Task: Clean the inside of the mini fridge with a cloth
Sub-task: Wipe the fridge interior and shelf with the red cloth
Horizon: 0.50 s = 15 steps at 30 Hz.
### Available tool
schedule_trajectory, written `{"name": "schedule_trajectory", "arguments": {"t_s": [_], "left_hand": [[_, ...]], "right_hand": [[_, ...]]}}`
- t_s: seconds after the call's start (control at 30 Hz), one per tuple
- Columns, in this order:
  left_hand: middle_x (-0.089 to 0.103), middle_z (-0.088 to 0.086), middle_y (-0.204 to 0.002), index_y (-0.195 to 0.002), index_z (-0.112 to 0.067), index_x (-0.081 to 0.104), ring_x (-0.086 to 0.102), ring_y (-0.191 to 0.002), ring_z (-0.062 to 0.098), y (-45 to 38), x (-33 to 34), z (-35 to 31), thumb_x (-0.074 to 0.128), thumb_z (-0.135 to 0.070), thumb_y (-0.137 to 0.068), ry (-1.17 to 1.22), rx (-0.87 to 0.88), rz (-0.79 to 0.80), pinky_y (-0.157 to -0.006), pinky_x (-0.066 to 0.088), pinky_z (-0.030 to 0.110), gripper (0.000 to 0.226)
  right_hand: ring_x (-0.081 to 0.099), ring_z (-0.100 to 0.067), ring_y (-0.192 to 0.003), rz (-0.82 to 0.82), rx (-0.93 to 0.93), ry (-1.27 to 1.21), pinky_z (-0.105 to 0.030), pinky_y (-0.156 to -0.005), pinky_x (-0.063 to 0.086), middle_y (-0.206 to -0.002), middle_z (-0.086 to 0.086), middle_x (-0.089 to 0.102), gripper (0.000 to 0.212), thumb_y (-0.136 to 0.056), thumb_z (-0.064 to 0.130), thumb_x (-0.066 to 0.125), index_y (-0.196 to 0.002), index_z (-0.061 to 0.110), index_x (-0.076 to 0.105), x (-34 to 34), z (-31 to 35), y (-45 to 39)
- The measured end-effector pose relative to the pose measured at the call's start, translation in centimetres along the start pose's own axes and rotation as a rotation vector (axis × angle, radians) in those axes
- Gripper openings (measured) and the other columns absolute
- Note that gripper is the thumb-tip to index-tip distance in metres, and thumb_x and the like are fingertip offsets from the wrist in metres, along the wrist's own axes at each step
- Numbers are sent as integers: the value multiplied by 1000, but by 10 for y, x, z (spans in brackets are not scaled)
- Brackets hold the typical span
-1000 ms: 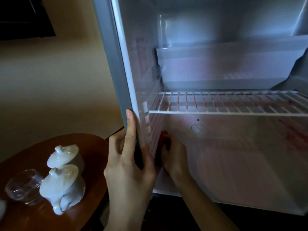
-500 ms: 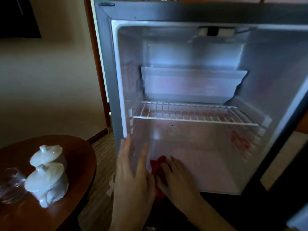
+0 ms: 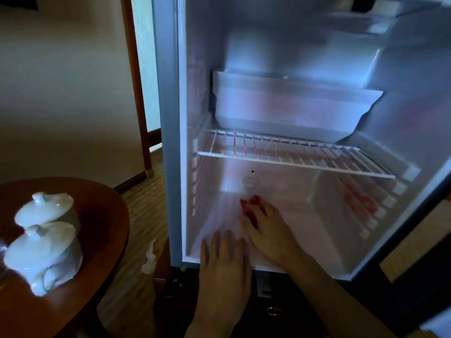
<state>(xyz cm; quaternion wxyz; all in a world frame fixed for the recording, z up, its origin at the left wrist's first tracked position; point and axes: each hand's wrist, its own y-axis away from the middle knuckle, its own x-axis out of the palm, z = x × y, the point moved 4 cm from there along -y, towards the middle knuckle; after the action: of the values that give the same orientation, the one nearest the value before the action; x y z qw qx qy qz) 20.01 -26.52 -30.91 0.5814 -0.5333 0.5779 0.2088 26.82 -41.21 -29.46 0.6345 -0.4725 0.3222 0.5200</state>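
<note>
The mini fridge point(image 3: 168, 142) stands open, its white inside lit. A red cloth point(image 3: 249, 203) lies on the fridge floor near the back wall. My right hand point(image 3: 271, 230) lies flat over the cloth and presses it down, so most of the cloth is hidden under the fingers. My left hand point(image 3: 224, 262) rests palm down with straight fingers on the front edge of the fridge floor, left of the right hand. A white wire shelf point(image 3: 292, 157) spans the fridge above both hands, and a clear plastic tray point(image 3: 288, 106) sits above the shelf.
A round brown table point(image 3: 102, 230) stands to the left with two white lidded cups point(image 3: 46, 245) on it. A crumpled white tissue point(image 3: 150, 259) lies on the floor by the fridge's left corner. The fridge door point(image 3: 415, 240) hangs open at the right.
My left hand let go of the fridge's left side wall and came down onto the floor's front edge. My right hand slid the red cloth from the front left corner toward the back.
</note>
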Motion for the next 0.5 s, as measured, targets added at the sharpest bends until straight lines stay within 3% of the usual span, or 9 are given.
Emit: {"name": "schedule_trajectory", "arguments": {"t_s": [0.1, 0.2, 0.37, 0.43, 0.5], "left_hand": [[49, 11, -145, -135, -23, 56, 40, -140, 32, -2, 6, 7, 40, -40, -102, 17, -59, -4, -118, 30, 53, 41], [53, 11, -140, -129, -24, 62, 44, -136, 36, 2, 0, 11, 42, -58, -93, 26, -89, 4, -114, 35, 56, 53], [50, 6, -148, -136, -36, 58, 41, -142, 32, 9, 2, 26, 35, -66, -92, -2, -82, 73, -119, 28, 56, 58], [55, 5, -146, -133, -36, 63, 47, -138, 32, 9, 2, 27, 33, -63, -94, 8, -70, 59, -115, 35, 57, 56], [63, 7, -137, -124, -33, 70, 57, -129, 34, 9, 2, 26, 36, -57, -93, 39, -63, 30, -107, 44, 58, 53]], "right_hand": [[32, -15, -145, -65, -99, -47, -19, -115, 26, -154, 6, 40, 47, -100, 41, 56, -147, 37, 48, -3, 12, 38], [32, -5, -143, -85, -105, 1, -12, -112, 24, -156, 15, 36, 47, -103, 39, 51, -149, 43, 41, -9, 10, 70], [40, -9, -140, -88, -35, -35, -23, -115, 35, -153, 8, 44, 43, -105, 35, 49, -147, 39, 47, -16, -3, 59], [41, -13, -139, -80, -9, -7, -22, -115, 32, -153, 4, 45, 41, -106, 32, 47, -147, 33, 49, -17, -10, 29], [53, -20, -128, -94, -1, -13, -25, -111, 38, -145, -1, 54, 36, -106, 28, 49, -141, 23, 58, -17, -18, -3]]}}
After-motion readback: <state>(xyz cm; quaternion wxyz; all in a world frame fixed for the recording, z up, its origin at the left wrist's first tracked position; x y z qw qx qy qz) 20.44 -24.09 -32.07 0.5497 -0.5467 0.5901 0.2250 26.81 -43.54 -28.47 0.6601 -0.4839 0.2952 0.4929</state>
